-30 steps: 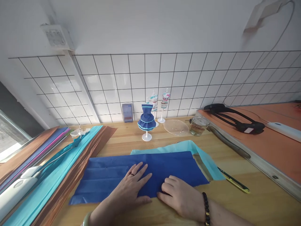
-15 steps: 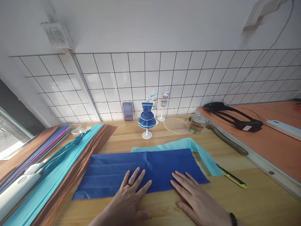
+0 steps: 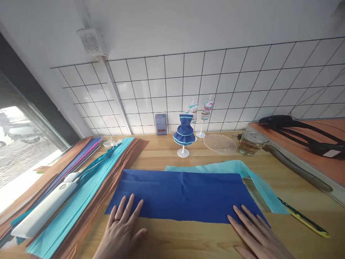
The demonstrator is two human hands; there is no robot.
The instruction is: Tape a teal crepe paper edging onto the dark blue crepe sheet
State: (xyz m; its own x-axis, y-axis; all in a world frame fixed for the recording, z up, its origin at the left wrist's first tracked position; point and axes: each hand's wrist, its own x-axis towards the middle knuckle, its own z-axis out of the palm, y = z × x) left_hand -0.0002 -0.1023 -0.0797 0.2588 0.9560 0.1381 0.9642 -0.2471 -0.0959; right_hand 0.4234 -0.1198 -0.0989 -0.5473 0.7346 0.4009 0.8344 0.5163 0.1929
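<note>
A dark blue rectangular sheet with faint creases point(image 3: 183, 196), thin like crepe paper, lies flat on the wooden table point(image 3: 185, 239). My left hand point(image 3: 122, 223) rests on its near left corner area, fingers spread, a ring on one finger. On the near right part lie the fingertips of my right hand point(image 3: 253, 230), flat and apart. A light turquoise strip point(image 3: 258, 183) sticks out from behind the sheet and bends down along its right side. Beyond the sheet stands a small dress form in a blue layered dress with light blue trim point(image 3: 185, 131).
Folded turquoise point(image 3: 81, 194) and brown sheets point(image 3: 107, 187) lie at the left beside a white handheld device point(image 3: 44, 208). A yellow-black cutter knife point(image 3: 304, 217) lies right. Farther back are a lidded glass jar point(image 3: 252, 142), a clear disc point(image 3: 219, 144) and two patterned dress forms point(image 3: 207, 109).
My hands have moved apart, the left toward the sheet's left end and the right toward its right end. The sheet looks flatter. The camera view has turned slightly left.
</note>
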